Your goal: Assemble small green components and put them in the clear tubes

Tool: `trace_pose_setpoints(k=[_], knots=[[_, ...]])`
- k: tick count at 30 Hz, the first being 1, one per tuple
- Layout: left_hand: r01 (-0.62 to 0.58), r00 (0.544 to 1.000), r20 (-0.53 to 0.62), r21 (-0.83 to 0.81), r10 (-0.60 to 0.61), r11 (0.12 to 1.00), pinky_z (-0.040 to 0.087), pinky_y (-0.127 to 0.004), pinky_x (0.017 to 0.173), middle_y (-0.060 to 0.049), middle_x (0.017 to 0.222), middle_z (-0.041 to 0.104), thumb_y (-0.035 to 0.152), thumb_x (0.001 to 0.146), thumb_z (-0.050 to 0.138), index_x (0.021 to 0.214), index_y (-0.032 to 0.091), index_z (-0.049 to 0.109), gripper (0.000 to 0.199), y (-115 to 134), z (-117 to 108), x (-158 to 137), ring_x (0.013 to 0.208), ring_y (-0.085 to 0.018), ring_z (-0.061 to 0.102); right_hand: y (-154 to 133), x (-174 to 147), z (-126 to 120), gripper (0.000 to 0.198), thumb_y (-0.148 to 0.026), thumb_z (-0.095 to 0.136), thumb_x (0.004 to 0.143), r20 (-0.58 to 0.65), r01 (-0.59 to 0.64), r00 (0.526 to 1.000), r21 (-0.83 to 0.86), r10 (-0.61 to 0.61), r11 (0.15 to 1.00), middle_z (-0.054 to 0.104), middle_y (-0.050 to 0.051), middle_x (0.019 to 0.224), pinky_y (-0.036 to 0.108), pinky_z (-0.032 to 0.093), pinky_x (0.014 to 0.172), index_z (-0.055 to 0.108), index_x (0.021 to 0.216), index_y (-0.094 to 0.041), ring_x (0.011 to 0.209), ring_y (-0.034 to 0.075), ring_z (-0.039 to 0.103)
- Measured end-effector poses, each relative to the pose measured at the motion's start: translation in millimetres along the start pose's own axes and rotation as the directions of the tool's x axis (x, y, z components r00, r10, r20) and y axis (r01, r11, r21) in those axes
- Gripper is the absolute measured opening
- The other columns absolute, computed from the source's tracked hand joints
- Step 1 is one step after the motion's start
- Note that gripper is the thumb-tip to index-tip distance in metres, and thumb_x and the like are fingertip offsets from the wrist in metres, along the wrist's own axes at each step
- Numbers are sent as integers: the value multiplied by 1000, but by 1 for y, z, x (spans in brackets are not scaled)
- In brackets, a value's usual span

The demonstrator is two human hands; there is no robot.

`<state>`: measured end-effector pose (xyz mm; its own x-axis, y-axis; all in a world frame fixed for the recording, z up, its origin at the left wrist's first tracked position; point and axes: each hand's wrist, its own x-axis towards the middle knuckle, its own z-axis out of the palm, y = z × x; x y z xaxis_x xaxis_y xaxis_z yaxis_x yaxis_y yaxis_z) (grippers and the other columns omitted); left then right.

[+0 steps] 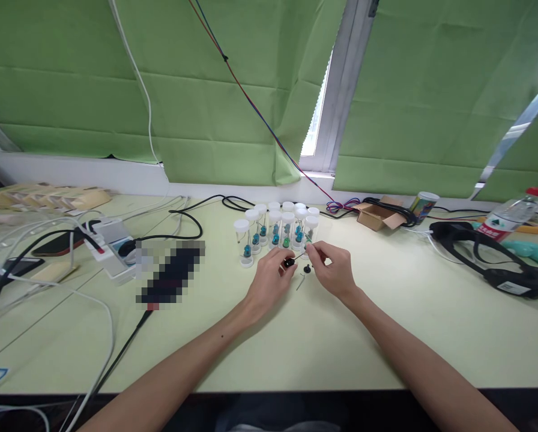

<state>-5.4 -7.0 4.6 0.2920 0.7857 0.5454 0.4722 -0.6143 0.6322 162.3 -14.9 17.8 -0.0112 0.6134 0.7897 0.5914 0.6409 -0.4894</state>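
Lightness and stiffness can be expected of the small round black piece [289,263], pinched by the left hand [272,275] just in front of the clear white-capped tubes [275,230]; its sides, though poorly seen, are best gripped. A thin metallic rod [299,256] is pinched by the right hand [333,268].

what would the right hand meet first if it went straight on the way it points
The right hand would probably meet a white-capped clear tube just beyond it, though depth is unclear.
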Motion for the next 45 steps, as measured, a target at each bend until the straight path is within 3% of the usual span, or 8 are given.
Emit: trace_pose_setpoints(k=[24, 29, 38, 45], knots=[[3, 1000, 14, 4, -3, 1000, 50, -28, 65, -2, 88, 69, 18, 88, 58, 91, 21, 65, 9, 7, -2, 0, 69, -13, 60, 1, 0, 2, 31, -34, 49, 96, 93, -113, 990, 108, 103, 988, 50, -2, 56, 24, 38, 51, 57, 70, -19, 49, 10, 42], [44, 999, 30, 1, -44, 999, 49, -29, 65, -2, 89, 69, 19, 87, 59, 90, 20, 65, 7, 8, -1, -1, 69, -14, 60, 1, 1, 2, 30, -37, 48, 97, 146, -204, 972, 145, 183, 968, 48, -4, 53, 24, 39, 49, 56, 74, -19, 46, 10, 44], [94, 993, 78, -57, -89, 994, 47, -29, 63, -2, 87, 69, 25, 85, 61, 88, 21, 67, 8, 14, -2, 0, 67, -15, 57, 4, 1, 4, 22, -38, 51, 96, 190, -257, 956, 186, 222, 948, 54, -2, 62, 23, 42, 50, 59, 88, -19, 52, 12, 51], [258, 961, 163, -221, -225, 941, 45, -27, 57, -3, 89, 69, 34, 83, 63, 88, 20, 68, 16, 17, -2, 1, 61, -13, 55, 5, -1, 5, 20, -37, 52, 95, 203, -287, 948, 199, 247, 937, 52, -4, 63, 24, 43, 54, 59, 101, -19, 54, 12, 53]])
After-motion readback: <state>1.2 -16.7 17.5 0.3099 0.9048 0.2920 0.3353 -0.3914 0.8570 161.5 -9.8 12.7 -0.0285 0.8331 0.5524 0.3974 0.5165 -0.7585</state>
